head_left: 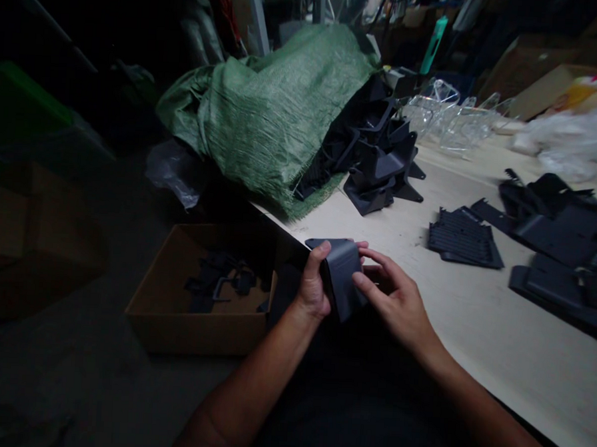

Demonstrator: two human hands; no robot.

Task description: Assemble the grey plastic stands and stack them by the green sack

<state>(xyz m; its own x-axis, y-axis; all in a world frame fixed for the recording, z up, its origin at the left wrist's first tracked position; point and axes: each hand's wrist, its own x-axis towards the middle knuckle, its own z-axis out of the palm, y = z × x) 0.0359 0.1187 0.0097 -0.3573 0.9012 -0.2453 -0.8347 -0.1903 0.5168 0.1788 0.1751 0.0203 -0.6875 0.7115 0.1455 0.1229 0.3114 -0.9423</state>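
Observation:
A black molded plastic part [344,276] with a bent, flat-faced shape is held between my hands at the table's front edge. My left hand [315,281] grips its left side, with the thumb up along the edge. On the right side, my right hand [392,292] has its thumb against the face and its fingers behind; part of its grip is hidden. Beyond my hands, similar black parts [382,158] spill from the open mouth of a green woven sack [274,109] lying on the table.
Below the table at left stands an open cardboard box [198,325] with several dark pieces inside. Flat black ribbed parts [465,237] and a pile of black panels [563,224] lie at right. Clear plastic pieces [459,118] and a white plastic bag [573,141] sit farther back.

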